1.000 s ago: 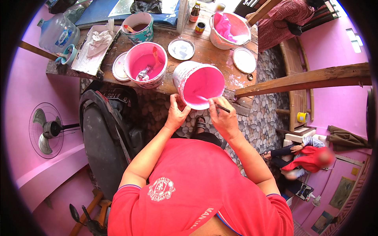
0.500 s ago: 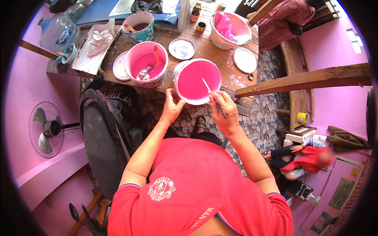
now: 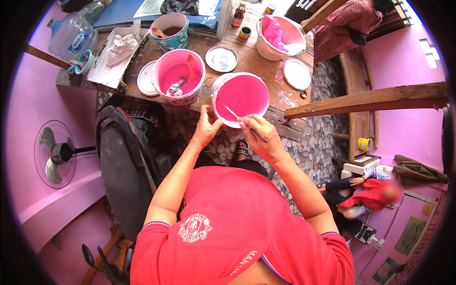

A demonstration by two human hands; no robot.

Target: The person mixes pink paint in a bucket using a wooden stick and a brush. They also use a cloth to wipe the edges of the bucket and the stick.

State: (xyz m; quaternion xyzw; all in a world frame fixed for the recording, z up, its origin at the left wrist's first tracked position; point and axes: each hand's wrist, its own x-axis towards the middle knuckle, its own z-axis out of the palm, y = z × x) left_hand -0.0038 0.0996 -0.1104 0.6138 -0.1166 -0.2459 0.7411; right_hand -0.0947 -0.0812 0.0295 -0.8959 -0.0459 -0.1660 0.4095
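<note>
A white bucket of pink paint (image 3: pixel 243 97) stands at the table's near edge, tilted a little toward me. My left hand (image 3: pixel 207 127) grips its near left side, thumb and fingers closed at the wall. In my right hand (image 3: pixel 264 137) is a thin stirring stick (image 3: pixel 230 110), pale at the end over the paint and dark at the other. That pale end reaches toward the left side of the paint. Just left stands a second pink paint bucket (image 3: pixel 178 77) with a brush and a crumpled silvery thing inside.
On the wooden table (image 3: pixel 199 102) are lids (image 3: pixel 221 58), a teal-patterned bucket (image 3: pixel 169 31), a tray with a cloth (image 3: pixel 110 58), small bottles and a white bucket with a pink bag (image 3: pixel 280 40). A motorbike seat (image 3: pixel 126 166) is at left. Two people are at the right.
My right hand has moved slightly left, and the stick's pale end has swept from the middle toward the left side of the bucket. My left hand stays on the bucket.
</note>
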